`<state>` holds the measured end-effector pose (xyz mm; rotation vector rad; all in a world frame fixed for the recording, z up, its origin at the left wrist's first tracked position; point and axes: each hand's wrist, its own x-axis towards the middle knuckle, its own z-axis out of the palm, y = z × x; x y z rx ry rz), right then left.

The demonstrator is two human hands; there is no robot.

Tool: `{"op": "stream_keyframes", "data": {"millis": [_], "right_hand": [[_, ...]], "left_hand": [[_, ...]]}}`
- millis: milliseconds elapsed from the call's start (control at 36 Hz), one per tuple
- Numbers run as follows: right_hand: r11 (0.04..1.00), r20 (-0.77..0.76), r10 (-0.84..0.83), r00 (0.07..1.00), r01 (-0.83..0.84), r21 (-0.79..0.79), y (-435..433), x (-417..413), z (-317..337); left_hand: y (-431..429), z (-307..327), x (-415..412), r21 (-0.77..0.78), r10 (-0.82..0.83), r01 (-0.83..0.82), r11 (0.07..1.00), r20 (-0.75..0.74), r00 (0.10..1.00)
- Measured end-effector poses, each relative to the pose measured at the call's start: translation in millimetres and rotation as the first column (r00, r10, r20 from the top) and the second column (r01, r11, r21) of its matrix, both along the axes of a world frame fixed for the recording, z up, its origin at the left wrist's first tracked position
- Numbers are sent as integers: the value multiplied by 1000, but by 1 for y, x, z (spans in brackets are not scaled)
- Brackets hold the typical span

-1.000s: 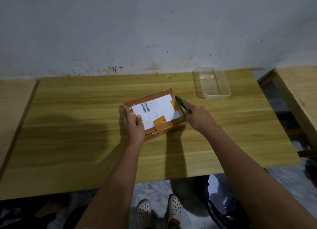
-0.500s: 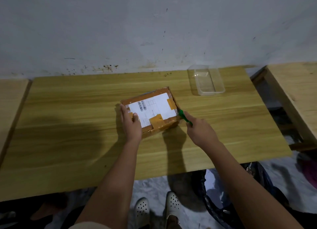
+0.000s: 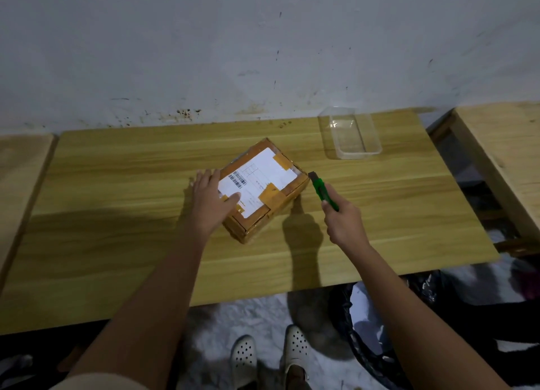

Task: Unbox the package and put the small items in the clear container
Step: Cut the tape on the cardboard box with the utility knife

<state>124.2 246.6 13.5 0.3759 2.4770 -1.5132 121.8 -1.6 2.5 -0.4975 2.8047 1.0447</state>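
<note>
A brown cardboard package (image 3: pixel 273 185) with a white shipping label and tan tape lies closed in the middle of the wooden table (image 3: pixel 117 214). My left hand (image 3: pixel 211 202) lies flat on its left side, fingers spread, thumb on the label. My right hand (image 3: pixel 343 223) grips a green utility knife (image 3: pixel 323 192), its dark tip close to the package's right corner. The clear container (image 3: pixel 352 135) stands empty at the back right of the table, near the wall.
A second wooden surface (image 3: pixel 502 156) stands to the right across a gap, another at the far left (image 3: pixel 17 167). Below the table's front edge I see two white perforated shoes (image 3: pixel 270 354) and a black bag (image 3: pixel 374 331) on the floor.
The package has turned, one corner now pointing toward me. My right hand has drawn the knife back from the package's right edge to its right corner. My left hand has opened flat on the package.
</note>
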Motion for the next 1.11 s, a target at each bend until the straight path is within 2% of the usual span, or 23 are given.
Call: {"op": "stream_keyframes", "data": {"millis": [83, 167, 278, 333, 417, 500, 583, 722, 1111], "right_hand": [[1000, 10, -11, 1000, 11, -28, -6, 0, -2], [1000, 24, -16, 1000, 16, -26, -11, 0, 0], [1000, 28, 0, 1000, 1, -15, -15, 2, 6], [1000, 32, 7, 999, -7, 0, -15, 4, 8], [999, 40, 36, 999, -37, 25, -14, 7, 9], [996, 45, 67, 997, -69, 51, -14, 10, 12], [993, 43, 84, 996, -87, 74, -17, 14, 15], [986, 25, 107, 994, -110, 127, -24, 18, 18], [942, 36, 145, 989, -149, 299, -36, 21, 21]], "left_hand": [[2, -1, 9, 9, 37, -37, 999, -15, 999], [20, 0, 26, -53, 159, -163, 985, -82, 984], [46, 7, 43, -98, 344, -347, 933, -42, 938], [50, -1, 51, -81, 322, -324, 943, -33, 946], [50, -6, 61, 101, 208, -202, 974, -60, 976], [47, -2, 67, 221, 36, -35, 975, -3, 999], [40, -3, 66, 241, -72, 67, 968, 10, 997], [33, -6, 68, 264, -149, 135, 955, 34, 988], [73, -13, 77, 334, 62, -42, 942, -47, 997]]}}
